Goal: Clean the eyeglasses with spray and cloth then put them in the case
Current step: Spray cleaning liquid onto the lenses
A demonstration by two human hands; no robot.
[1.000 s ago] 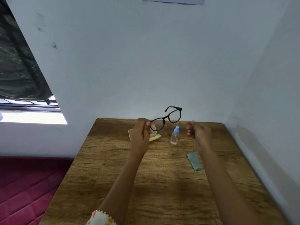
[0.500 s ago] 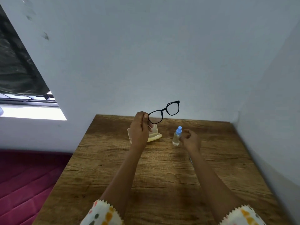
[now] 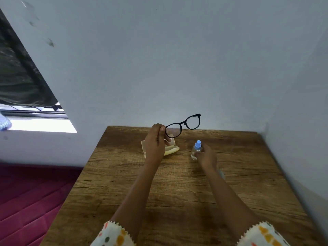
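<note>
My left hand [image 3: 156,142] holds the black-framed eyeglasses [image 3: 183,125] by their left end, lifted above the far part of the wooden table [image 3: 177,192]. Beneath that hand lies the open cream case [image 3: 173,150], partly hidden by it. A small clear spray bottle [image 3: 196,150] with a blue cap stands upright to the right of the case. My right hand [image 3: 206,156] has its fingers around the bottle's right side. The grey-green cloth [image 3: 221,174] is almost fully hidden behind my right forearm.
White walls close off the table at the back and on the right. A window [image 3: 35,119] with a dark curtain is at the left. A magenta mat [image 3: 30,201] covers the floor left of the table.
My right hand came down from the air and moved left onto the spray bottle. The eyeglasses stayed lifted in my left hand. The view tilted down a little.
</note>
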